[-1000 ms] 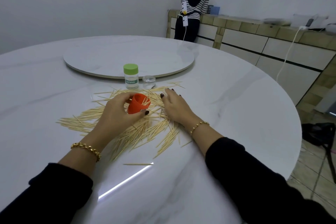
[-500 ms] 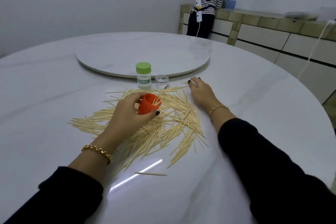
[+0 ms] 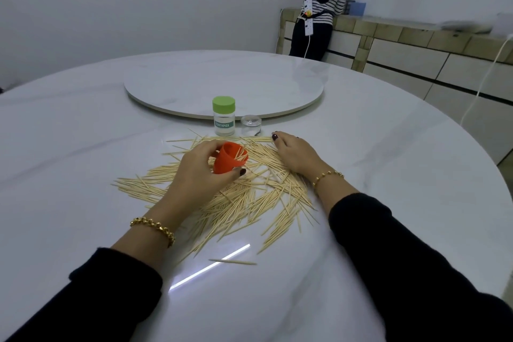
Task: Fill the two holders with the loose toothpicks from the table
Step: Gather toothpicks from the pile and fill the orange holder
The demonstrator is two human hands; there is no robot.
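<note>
A wide pile of loose toothpicks [image 3: 249,197] is spread over the white marble table [image 3: 83,147]. My left hand [image 3: 200,172] grips an orange holder [image 3: 226,160], tilted on its side over the pile with a few toothpicks in its mouth. My right hand [image 3: 294,151] rests flat on the right far part of the pile, fingers stretched out. Behind the pile stands a clear holder with a green lid [image 3: 223,116], and next to it a small clear cap [image 3: 250,125].
A round turntable [image 3: 222,83] lies in the middle of the table behind the holders. One stray toothpick [image 3: 231,261] lies near me. A person in a striped top [image 3: 322,5] stands at a tiled counter [image 3: 416,44] at the back right.
My right hand reached to the far right edge of the pile, then drew back a little over the toothpicks. My left hand kept holding the tilted orange holder. The camera view shifted.
</note>
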